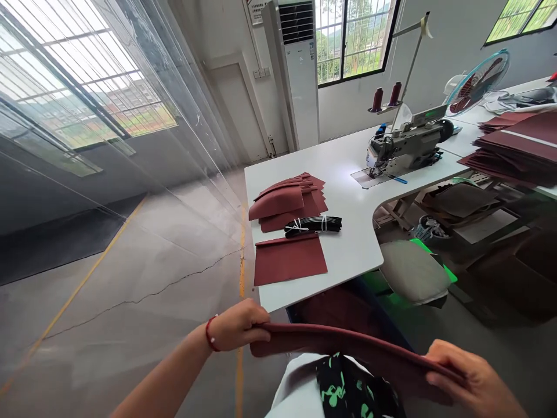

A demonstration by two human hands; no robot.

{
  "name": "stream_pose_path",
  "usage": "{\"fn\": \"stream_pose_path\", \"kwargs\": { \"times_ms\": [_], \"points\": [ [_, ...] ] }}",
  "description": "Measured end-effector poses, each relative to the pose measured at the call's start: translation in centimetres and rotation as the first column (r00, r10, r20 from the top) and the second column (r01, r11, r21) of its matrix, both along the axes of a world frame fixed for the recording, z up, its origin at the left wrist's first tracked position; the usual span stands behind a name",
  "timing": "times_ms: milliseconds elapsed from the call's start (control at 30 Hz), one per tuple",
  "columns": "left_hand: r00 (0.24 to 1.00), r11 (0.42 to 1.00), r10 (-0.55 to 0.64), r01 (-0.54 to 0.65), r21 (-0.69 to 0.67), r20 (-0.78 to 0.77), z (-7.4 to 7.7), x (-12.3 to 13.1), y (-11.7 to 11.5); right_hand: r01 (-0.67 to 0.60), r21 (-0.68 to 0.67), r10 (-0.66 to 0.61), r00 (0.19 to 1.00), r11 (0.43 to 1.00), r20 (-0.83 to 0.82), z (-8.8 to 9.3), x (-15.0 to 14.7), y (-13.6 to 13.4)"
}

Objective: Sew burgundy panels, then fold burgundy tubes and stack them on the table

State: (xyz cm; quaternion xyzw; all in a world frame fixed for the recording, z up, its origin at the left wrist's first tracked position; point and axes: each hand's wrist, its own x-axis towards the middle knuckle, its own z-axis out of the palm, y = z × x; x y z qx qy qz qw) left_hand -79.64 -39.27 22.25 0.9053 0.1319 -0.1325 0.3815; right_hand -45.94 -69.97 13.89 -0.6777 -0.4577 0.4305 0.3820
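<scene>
A long maroon fabric panel (348,342) stretches between my two hands in front of my body, its upper edge bowed slightly upward. My left hand (244,324) is closed on its left end, thumb against the near side. At the other end, my right hand (463,371) grips the panel with fingers over the top edge. Beyond them on the white table (352,244) lie a flat maroon piece (289,261), a tied bundle of black strips (313,225) and a fanned stack of maroon pieces (282,200).
A sewing machine (404,145) with maroon thread spools (386,97) stands farther back on the table. To its right are a fan (478,84) and a pile of maroon panels (517,145). A padded stool (415,271) sits below the curved edge. Clear plastic curtain (174,104) hangs at left.
</scene>
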Motion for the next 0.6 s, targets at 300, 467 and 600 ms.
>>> {"fn": "stream_pose_path", "kwargs": {
  "times_ms": [300,467,600],
  "points": [
    [0.996,0.891,-0.015,-0.026,-0.454,-0.087,0.2,0.0,1.2,0.079,0.197,0.005,0.919,0.977,-0.394,0.5,1.2,1.1],
    [0.985,0.946,-0.028,-0.028,-0.324,-0.169,-0.9,-0.9,1.2,0.071,0.264,-0.006,0.971,0.962,-0.240,0.3,1.0,1.6],
    [0.970,0.983,-0.137,0.107,-0.152,-0.202,-1.6,1.0,-2.6,-0.142,0.274,0.159,0.987,0.951,-0.040,1.9,-2.8,4.3]
  ]
}}
